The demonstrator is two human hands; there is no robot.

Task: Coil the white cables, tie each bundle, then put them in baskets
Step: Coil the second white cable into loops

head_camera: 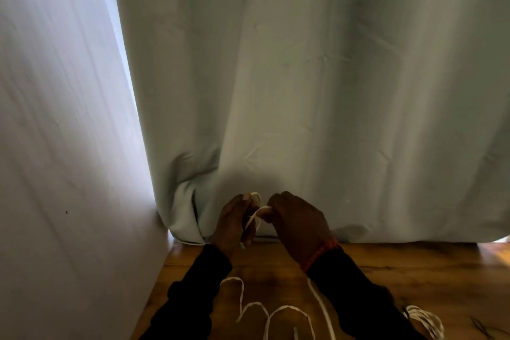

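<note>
Evidently only coiling is begun: a white cable (255, 217) is pinched between curled left hand (234, 222) and right hand (296, 225) fingers, its slack trailing below them; no baskets are seen.

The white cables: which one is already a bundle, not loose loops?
The bundle at the lower right, beside the right sleeve. Its strands lie gathered together, while the loose cable snakes in open loops across the wooden table.

There are no words, numbers, labels or signs to read anywhere here, not on any of the things.
</note>
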